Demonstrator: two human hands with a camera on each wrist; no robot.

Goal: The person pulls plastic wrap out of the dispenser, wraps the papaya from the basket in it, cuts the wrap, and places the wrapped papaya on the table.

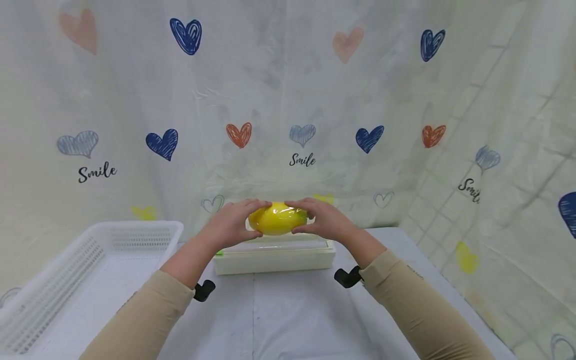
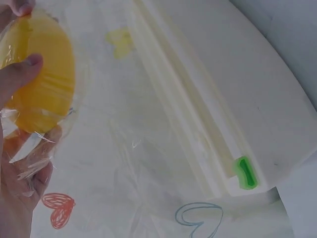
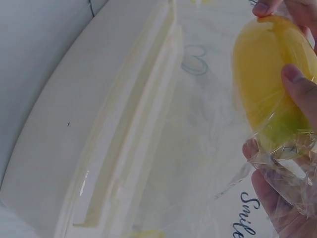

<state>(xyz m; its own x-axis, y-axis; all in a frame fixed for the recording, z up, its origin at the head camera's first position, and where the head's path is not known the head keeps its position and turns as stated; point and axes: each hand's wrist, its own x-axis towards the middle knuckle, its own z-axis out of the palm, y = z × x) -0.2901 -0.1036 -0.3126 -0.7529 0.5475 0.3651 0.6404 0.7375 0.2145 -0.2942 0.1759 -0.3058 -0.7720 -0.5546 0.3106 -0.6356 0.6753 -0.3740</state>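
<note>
A yellow mango (image 1: 277, 219), greenish at one end, is held up in clear plastic wrap (image 3: 277, 173). My left hand (image 1: 231, 223) grips its left end between thumb and fingers. At the greenish end, my right hand (image 1: 325, 218) grips it the same way. Loose film bunches over the palms in both wrist views. Below and behind the mango stands a long white cling film dispenser box (image 1: 275, 261), its green slider (image 2: 245, 173) at the left end. The mango is apart from the box.
A white plastic basket (image 1: 168, 231) with slotted walls stands at the left. White cloth (image 1: 297, 310) covers the table. Behind hangs a curtain (image 1: 270, 90) printed with hearts and "Smile", which continues along the right side.
</note>
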